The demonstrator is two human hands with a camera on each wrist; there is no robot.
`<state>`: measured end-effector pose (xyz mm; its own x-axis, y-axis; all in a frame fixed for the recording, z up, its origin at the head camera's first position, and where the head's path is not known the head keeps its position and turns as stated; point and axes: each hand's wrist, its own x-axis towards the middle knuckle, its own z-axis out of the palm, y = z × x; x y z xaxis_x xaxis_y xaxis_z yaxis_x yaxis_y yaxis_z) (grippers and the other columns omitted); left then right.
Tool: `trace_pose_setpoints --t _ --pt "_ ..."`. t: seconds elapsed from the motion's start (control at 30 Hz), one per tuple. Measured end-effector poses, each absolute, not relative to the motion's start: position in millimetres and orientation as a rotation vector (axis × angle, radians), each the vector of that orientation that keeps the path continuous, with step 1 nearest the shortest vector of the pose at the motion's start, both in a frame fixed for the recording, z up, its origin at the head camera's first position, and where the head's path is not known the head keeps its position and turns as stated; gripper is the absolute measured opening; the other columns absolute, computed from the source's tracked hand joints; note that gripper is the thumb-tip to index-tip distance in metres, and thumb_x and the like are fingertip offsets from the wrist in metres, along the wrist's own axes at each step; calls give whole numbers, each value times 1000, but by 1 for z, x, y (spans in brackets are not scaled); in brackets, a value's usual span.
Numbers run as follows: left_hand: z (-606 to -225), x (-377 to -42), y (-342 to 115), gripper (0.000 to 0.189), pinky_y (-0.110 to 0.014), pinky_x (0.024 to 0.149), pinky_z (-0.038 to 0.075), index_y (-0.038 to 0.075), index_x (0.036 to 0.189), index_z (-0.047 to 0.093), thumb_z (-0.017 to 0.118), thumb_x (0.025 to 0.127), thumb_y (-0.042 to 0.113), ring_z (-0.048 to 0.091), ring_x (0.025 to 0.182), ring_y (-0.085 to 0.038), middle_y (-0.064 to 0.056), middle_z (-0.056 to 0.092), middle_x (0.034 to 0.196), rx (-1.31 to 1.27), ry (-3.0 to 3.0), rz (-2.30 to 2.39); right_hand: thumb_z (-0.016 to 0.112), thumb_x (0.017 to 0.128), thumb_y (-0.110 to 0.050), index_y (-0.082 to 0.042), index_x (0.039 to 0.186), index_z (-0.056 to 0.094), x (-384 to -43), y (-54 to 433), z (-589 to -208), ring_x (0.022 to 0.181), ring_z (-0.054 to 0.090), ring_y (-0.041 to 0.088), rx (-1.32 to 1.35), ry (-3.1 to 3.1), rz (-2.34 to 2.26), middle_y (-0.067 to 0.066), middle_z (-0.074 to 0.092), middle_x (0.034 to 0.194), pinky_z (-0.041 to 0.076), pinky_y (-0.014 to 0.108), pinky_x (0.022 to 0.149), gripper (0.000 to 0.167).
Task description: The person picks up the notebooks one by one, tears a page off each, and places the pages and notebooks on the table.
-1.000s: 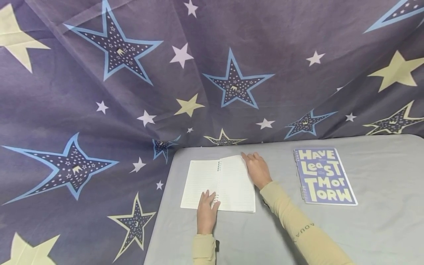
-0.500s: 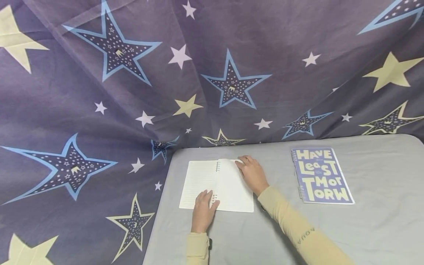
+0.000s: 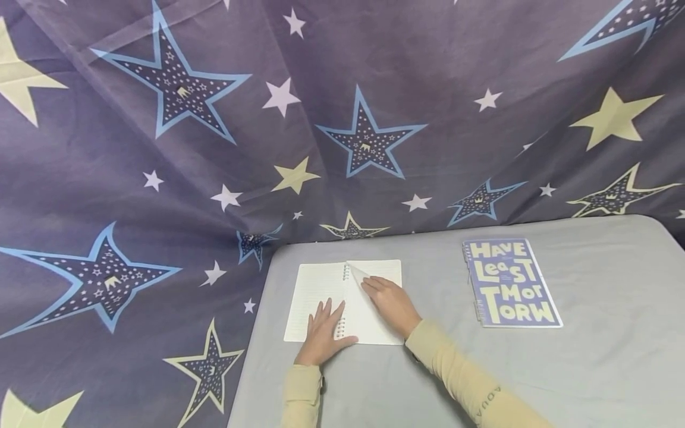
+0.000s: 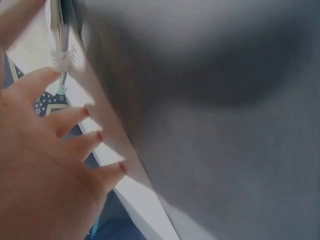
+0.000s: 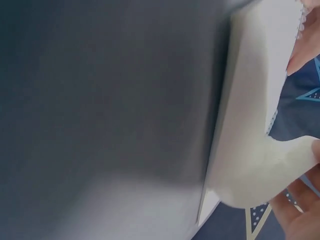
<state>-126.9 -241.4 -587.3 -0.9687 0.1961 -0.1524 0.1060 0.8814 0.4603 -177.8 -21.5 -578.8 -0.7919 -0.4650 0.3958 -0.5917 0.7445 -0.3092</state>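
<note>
A spiral notebook lies spread open on the grey surface, lined paper on its left side. My left hand rests with fingers spread over the left page and the coil binding near the bottom. In the left wrist view, the fingertips of the left hand meet the white paper. My right hand pinches the upper outer corner of a right-hand page, bent diagonally in toward the coil. The right wrist view shows this page curling up to the right hand.
To the right lies a second spiral notebook, closed, with a purple cover and large cream letters. A grey cloth surface lies under both notebooks. Dark star-patterned fabric hangs behind and along the left.
My right hand has drawn the page corner leftward and down toward the coil, exposing lined paper beneath. My left hand has shifted slightly left and its fingers have spread. The view has turned slightly right.
</note>
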Motion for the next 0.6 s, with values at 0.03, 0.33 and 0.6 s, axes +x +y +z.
trace_pose_setpoints --t 0.03,0.33,0.6 --pt "-588 -127 -242 101 -67 120 8 15 153 38 78 73 60 10 151 -45 -23 20 162 241 2841 669 61 94 -10 -3 128 65 -176 -23 -579 126 59 26 826 -2664 618 11 63 134 47 40 109 34" --pt "-583 -126 -239 110 -66 120 6 15 153 39 84 63 60 7 151 -44 -22 17 163 209 2826 658 63 93 -10 -4 124 67 -162 -37 -579 125 60 28 868 -2724 654 11 65 132 47 41 109 33" --pt "-583 -124 -238 108 -69 119 8 13 152 41 85 64 58 10 150 -47 -24 20 162 244 2858 668 63 92 -17 -8 122 69 -154 -48 -583 126 59 24 891 -2780 471 5 67 130 46 38 110 32"
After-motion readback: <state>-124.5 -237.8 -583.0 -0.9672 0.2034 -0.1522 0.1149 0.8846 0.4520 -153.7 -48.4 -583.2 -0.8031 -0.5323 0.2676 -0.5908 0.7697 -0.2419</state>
